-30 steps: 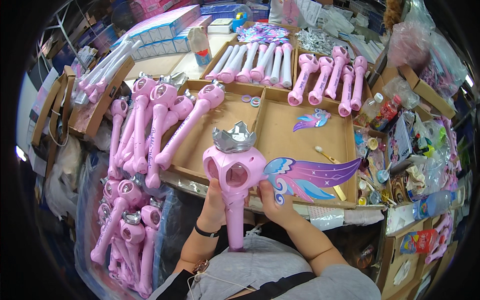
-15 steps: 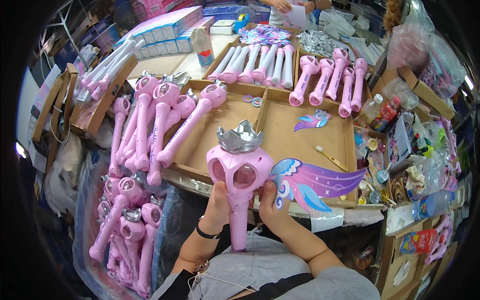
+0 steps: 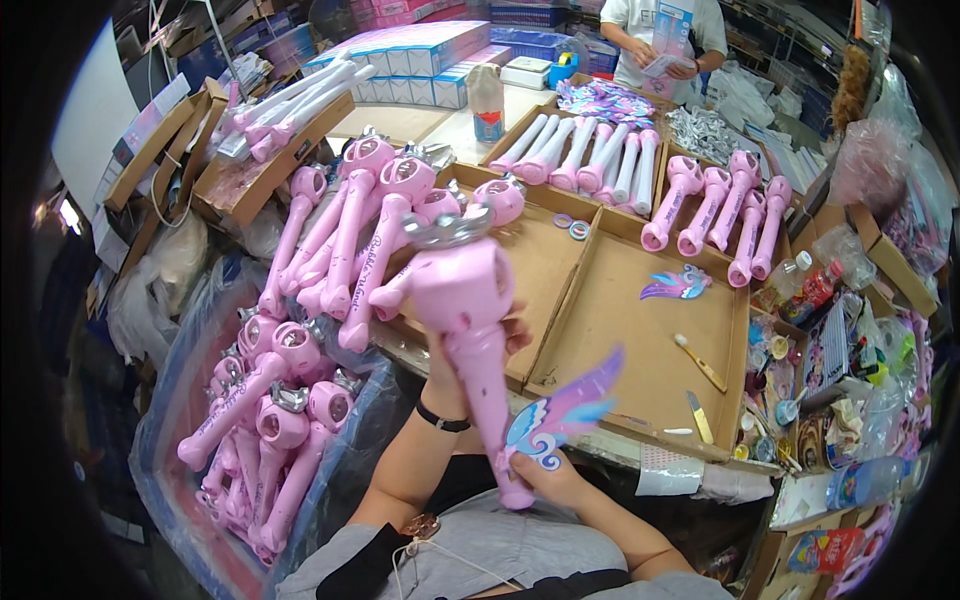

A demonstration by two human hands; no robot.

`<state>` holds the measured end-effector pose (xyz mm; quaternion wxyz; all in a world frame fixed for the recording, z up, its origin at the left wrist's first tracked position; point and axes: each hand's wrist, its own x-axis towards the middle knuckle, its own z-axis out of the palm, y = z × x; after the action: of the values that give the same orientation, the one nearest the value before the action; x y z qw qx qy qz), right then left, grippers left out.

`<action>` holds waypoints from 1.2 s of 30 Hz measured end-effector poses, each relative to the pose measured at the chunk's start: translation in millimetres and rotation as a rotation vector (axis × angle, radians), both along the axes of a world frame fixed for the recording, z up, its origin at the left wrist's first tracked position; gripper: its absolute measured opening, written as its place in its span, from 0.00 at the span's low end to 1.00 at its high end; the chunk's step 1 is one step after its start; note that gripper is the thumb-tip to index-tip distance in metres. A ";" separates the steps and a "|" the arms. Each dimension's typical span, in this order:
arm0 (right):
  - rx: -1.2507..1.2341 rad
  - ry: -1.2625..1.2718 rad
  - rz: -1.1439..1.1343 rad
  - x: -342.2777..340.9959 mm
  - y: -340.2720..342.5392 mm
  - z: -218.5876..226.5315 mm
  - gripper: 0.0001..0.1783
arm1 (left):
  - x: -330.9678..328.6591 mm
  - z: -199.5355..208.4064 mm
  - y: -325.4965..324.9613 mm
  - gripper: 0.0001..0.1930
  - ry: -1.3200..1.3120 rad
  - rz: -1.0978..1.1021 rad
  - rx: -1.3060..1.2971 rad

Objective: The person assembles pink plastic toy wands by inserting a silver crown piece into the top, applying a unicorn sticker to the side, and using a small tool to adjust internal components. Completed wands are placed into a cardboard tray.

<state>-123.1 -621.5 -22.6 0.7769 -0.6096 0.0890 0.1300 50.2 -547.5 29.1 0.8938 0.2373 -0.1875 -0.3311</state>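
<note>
Pink plastic forms the wand [image 3: 478, 365] held in the head view, its silver crown [image 3: 448, 230] tipped toward the upper left, its handle slanting across the near edge of the cardboard tray [image 3: 620, 345]. Closed around the upper handle is the left hand [image 3: 446, 380], fingertips emerging on the far side. The right hand [image 3: 550, 481] has its thumb pressed on the curled end of a purple-and-blue wing [image 3: 563, 408], beside the lower handle; its other fingers are hidden, so I cannot tell whether they touch the wand. Near the tray's right edge lie another wing [image 3: 676, 284] and a brush [image 3: 700, 362], with a yellow cutter [image 3: 699, 418] by the near right corner. Crowned wands [image 3: 375, 250] lean over the left edge.
</note>
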 end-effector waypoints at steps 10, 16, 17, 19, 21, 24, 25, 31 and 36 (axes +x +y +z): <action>-0.547 -0.479 -0.349 7.4 -15.6 22.7 0.09 | 0.7 -7.6 8.6 0.35 -0.121 0.028 0.308; -0.410 -0.618 -0.795 37.5 -27.8 40.3 0.07 | -31.6 0.5 7.3 0.37 -0.074 -0.168 0.386; -0.433 -0.655 -0.809 38.1 -26.5 42.4 0.07 | -34.4 2.4 6.7 0.38 -0.075 -0.168 0.387; -0.468 -0.629 -0.819 34.3 -22.4 45.3 0.07 | -44.1 3.8 5.0 0.40 -0.075 -0.166 0.460; -0.547 -0.618 -0.768 26.7 -18.2 47.1 0.07 | -50.8 3.9 1.8 0.41 -0.083 -0.148 0.491; -0.533 -0.668 -0.696 22.3 -23.3 49.0 0.07 | -56.5 3.7 -1.9 0.43 -0.085 -0.058 0.497; -0.465 -0.687 -0.681 23.6 -26.4 49.8 0.07 | -56.9 4.4 -2.1 0.43 -0.095 -0.069 0.479; -0.467 -0.611 -0.651 9.6 -30.5 55.3 0.10 | -58.2 9.3 -3.5 0.43 -0.133 -0.195 0.522; -0.560 -0.532 -0.697 16.3 -26.4 50.4 0.10 | -66.4 9.1 -6.2 0.43 -0.150 -0.087 0.567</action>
<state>-106.8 -647.8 27.8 0.5770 -0.7402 0.1173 -0.3247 -16.1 -553.7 38.2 0.7605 0.4932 -0.1627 -0.3899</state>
